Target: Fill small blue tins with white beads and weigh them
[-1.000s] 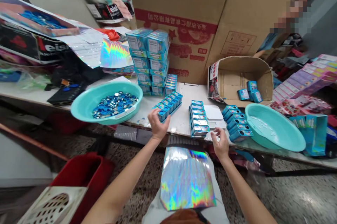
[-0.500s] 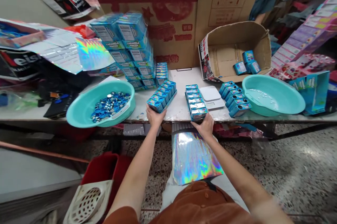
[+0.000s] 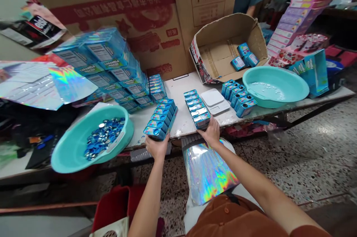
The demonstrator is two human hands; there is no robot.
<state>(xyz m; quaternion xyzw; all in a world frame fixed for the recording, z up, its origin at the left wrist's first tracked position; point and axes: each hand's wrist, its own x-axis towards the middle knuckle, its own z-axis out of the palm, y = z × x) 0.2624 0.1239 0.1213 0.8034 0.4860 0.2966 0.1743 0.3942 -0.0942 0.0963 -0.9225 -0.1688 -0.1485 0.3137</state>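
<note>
Near the desk's front edge, left hand gripped left boxes, right hand right boxes, seemingly steadying them, even pressure needed next

A white-topped workbench runs past the fingers, its front edge scuffed. Well beyond them, tall brown cardboard panels printed in red stand upright, hiding much of the background. Far to the fingers' left shows a pale wall. Below and right of them, speckled terrazzo floor catches a whitish glare beyond shadow under the bench.
</note>
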